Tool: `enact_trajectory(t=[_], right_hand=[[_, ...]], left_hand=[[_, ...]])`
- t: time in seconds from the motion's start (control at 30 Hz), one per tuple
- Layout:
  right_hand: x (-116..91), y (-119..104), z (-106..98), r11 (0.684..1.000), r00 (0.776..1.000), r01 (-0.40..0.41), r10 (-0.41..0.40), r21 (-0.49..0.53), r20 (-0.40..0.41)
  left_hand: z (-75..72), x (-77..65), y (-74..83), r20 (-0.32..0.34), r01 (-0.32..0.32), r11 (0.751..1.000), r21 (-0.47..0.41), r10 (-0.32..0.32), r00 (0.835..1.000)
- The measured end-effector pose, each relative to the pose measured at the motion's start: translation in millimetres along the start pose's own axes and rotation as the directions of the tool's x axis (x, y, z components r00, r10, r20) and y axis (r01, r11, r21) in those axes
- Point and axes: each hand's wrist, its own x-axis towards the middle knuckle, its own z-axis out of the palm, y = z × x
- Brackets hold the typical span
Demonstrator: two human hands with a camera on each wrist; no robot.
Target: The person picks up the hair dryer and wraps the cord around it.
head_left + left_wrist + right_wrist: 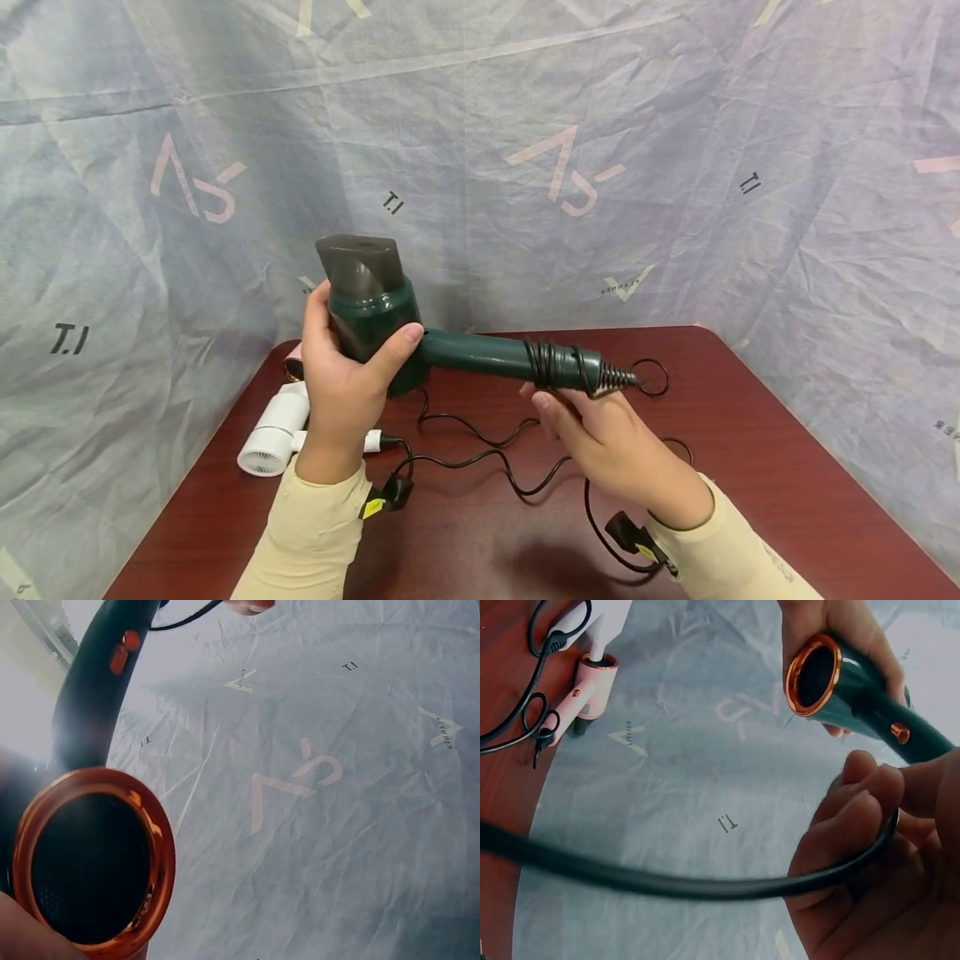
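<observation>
Because the black cord (552, 364) is wound round the right end of the dark-green hair dryer (465, 353) in the head view, its turns could slip off if tension eased; the left hand (341, 392) grips the barrel (375, 317), above the dark-red tabletop (772, 433). In the left-wrist view, printed grey fabric (322, 855) hangs beyond a copper rim (163, 851). In the right-wrist view, the right hand (892, 892) has fingers curled round the cord, whose slack might tangle.

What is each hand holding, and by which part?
Left hand: the green hair dryer, by its barrel. Right hand: the dryer's black cord, by a loose stretch below the handle.
</observation>
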Motion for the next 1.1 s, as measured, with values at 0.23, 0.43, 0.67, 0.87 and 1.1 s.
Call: enact_trajectory(t=[0.23, 0.43, 0.67, 0.87, 1.1], right_hand=[[0, -2, 4, 0.995, 0.998, -0.001, 0.007, -0.104, 0.059], [-4, -10, 4, 0.989, 0.998, 0.033, -0.024, -0.147, 0.064], [-9, -22, 2, 0.984, 0.993, 0.07, -0.053, -0.164, 0.103], [-13, -31, 0, 0.977, 0.991, 0.118, -0.104, -0.176, 0.086], [-16, -39, -3, 0.958, 0.986, 0.166, -0.158, -0.234, 0.052]], left_hand=[[-2.0, 3.2, -0.4, -0.121, -0.025, 1.0, 0.007, 0.025, 0.992], [-4.0, 5.2, -1.3, -0.165, -0.059, 0.998, 0.034, 0.064, 0.984], [-2.6, 6.9, 3.3, -0.228, -0.058, 0.997, 0.041, 0.066, 0.971], [3.2, 6.8, 13.6, -0.239, -0.06, 0.995, 0.075, 0.076, 0.968], [5.6, 5.6, 15.3, -0.245, -0.052, 0.989, 0.142, 0.086, 0.966]])
